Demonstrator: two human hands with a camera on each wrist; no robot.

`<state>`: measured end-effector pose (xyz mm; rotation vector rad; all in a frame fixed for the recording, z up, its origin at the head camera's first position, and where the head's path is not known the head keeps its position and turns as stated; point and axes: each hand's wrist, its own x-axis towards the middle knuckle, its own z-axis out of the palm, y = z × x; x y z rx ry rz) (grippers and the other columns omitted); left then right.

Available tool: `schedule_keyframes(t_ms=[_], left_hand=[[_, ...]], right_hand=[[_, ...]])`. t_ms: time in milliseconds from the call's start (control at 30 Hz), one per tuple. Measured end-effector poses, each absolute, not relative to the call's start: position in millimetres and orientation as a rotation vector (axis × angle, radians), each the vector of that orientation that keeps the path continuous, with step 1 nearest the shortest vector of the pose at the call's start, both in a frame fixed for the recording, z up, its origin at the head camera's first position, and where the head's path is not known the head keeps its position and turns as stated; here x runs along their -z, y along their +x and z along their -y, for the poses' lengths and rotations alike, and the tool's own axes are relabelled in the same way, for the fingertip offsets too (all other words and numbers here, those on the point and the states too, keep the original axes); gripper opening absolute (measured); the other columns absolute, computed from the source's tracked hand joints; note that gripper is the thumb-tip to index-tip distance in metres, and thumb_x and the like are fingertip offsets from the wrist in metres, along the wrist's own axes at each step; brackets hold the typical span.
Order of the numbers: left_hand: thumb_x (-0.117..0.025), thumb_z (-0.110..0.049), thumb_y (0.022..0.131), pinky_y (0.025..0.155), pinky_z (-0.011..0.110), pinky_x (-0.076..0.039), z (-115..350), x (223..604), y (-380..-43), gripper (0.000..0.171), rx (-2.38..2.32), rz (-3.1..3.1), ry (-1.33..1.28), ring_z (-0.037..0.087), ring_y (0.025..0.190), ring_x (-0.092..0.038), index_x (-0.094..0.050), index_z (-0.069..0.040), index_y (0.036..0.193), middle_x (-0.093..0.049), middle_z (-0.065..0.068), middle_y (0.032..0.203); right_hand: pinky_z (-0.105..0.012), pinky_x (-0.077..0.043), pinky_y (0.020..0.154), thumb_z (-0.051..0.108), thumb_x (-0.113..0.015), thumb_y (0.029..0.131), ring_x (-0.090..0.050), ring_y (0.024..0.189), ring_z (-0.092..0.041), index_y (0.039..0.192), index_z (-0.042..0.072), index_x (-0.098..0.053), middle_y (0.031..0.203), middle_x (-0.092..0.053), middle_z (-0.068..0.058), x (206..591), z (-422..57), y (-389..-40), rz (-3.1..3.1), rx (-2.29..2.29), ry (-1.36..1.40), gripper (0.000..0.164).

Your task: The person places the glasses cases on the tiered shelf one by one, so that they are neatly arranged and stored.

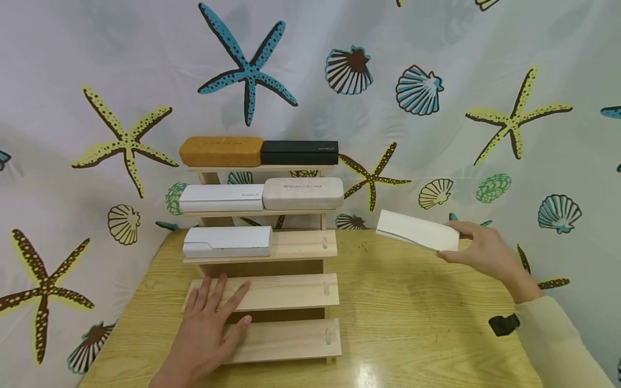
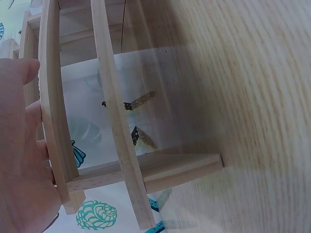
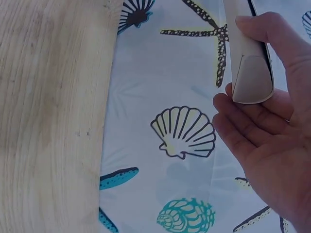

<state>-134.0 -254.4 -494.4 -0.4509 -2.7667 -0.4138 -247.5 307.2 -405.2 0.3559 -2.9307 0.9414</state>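
A white glasses case (image 1: 417,230) is held by one end in my right hand (image 1: 485,253), up above the table to the right of a stepped wooden rack (image 1: 303,291). In the right wrist view, the thumb lies on one side of the case (image 3: 253,80) and the fingers on the other. My left hand (image 1: 201,334) rests with spread fingers on the rack's lower left steps. On the rack's third step from the bottom, another white glasses case (image 1: 228,241) sits at the left. In the left wrist view, my left hand (image 2: 24,145) is against the rack's slats.
Higher steps carry a white case (image 1: 220,198), a pale grey case (image 1: 303,194), an orange case (image 1: 220,151) and a black case (image 1: 299,153). A small black object (image 1: 503,325) lies near the table's right edge. A patterned cloth (image 1: 388,32) hangs behind.
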Motion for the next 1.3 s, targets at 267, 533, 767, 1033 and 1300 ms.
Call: schedule_keyframes(t_ms=[267,533,767,1033,1300], left_hand=[[-0.060,-0.049,0.104,0.121,0.072,-0.022,254.6,494.2,-134.0,0.063,0.419,2.768,-0.449,0.061,0.153,-0.026,-0.044,-0.032,0.162,-0.036,0.029,0.166],[-0.061,-0.049,0.104,0.122,0.072,-0.022,253.9,495.6,-133.4,0.063,0.412,2.760,-0.450,0.061,0.153,-0.027,-0.045,-0.031,0.162,-0.038,0.029,0.165],[-0.059,-0.050,0.104,0.123,0.072,-0.019,254.2,494.2,-133.8,0.063,0.422,2.777,-0.444,0.060,0.153,-0.026,-0.042,-0.033,0.163,-0.035,0.029,0.167],[-0.060,-0.049,0.104,0.122,0.072,-0.021,254.1,496.3,-133.3,0.063,0.417,2.770,-0.443,0.060,0.154,-0.026,-0.043,-0.033,0.163,-0.037,0.029,0.166],[-0.061,-0.048,0.104,0.122,0.072,-0.020,254.3,496.2,-133.6,0.063,0.435,2.763,-0.444,0.061,0.154,-0.026,-0.045,-0.032,0.162,-0.037,0.029,0.166]], right_hand=[[-0.047,-0.055,0.083,0.035,-0.090,0.085,-0.065,0.122,-0.042,0.142,0.009,-0.065,0.136,-0.069,-0.019,395.7,-279.0,-245.6,2.860,-0.956,0.519,0.068],[-0.059,-0.056,0.092,0.035,-0.090,0.085,-0.064,0.126,-0.041,0.146,0.008,-0.063,0.148,-0.062,-0.021,389.9,-258.1,-242.7,2.842,-0.984,0.615,0.072],[-0.066,-0.052,0.103,0.033,-0.091,0.084,-0.059,0.135,-0.043,0.150,0.005,-0.059,0.153,-0.058,-0.021,388.4,-239.3,-247.1,2.831,-1.038,0.672,0.078],[-0.053,-0.056,0.090,0.031,-0.091,0.083,-0.066,0.122,-0.036,0.145,0.010,-0.064,0.146,-0.065,-0.018,389.9,-215.0,-254.3,2.805,-1.075,0.779,0.071],[-0.062,-0.055,0.100,0.029,-0.091,0.082,-0.059,0.135,-0.044,0.148,0.005,-0.061,0.153,-0.057,-0.023,385.5,-192.5,-257.7,2.810,-1.109,0.816,0.076]])
